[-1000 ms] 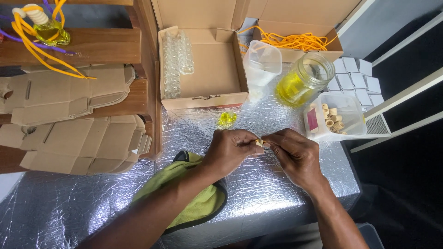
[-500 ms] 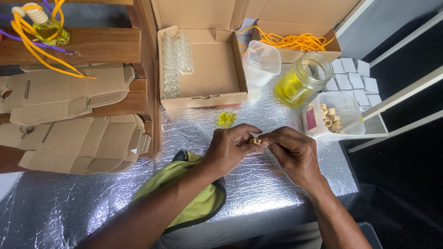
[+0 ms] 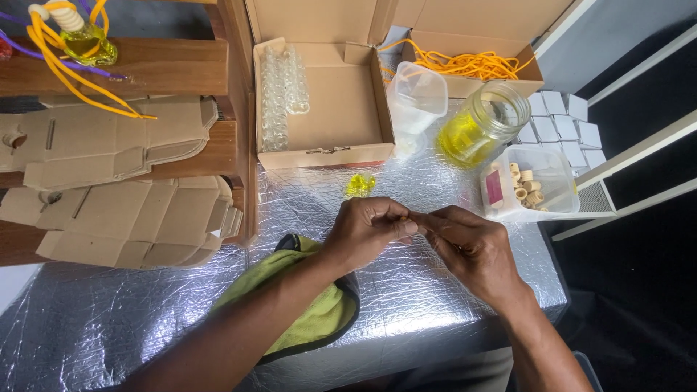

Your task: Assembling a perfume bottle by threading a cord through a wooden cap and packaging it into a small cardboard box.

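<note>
The left hand (image 3: 367,231) and the right hand (image 3: 468,250) meet above the foil-covered table (image 3: 435,305), fingertips pinched together on something too small to tell. A small yellow bottle (image 3: 360,185) lies just beyond them, near the open cardboard box (image 3: 341,109)

This looks like a small craft or packing workshop, set up on a table covered in crinkled silver foil sheeting (image 3: 181,319). At the far side stand open cardboard boxes, one holding rows of small clear glass bottles (image 3: 282,94) and another a tangle of orange cord (image 3: 472,65), with a glass jar of yellow liquid (image 3: 483,123) and a clear tub of small wooden caps (image 3: 534,185) to the right. On the left, stacks of flat unfolded cardboard cartons (image 3: 123,218) lie beside a wooden shelf (image 3: 167,69), and small white boxes (image 3: 559,123) are lined up at the far right.
</note>
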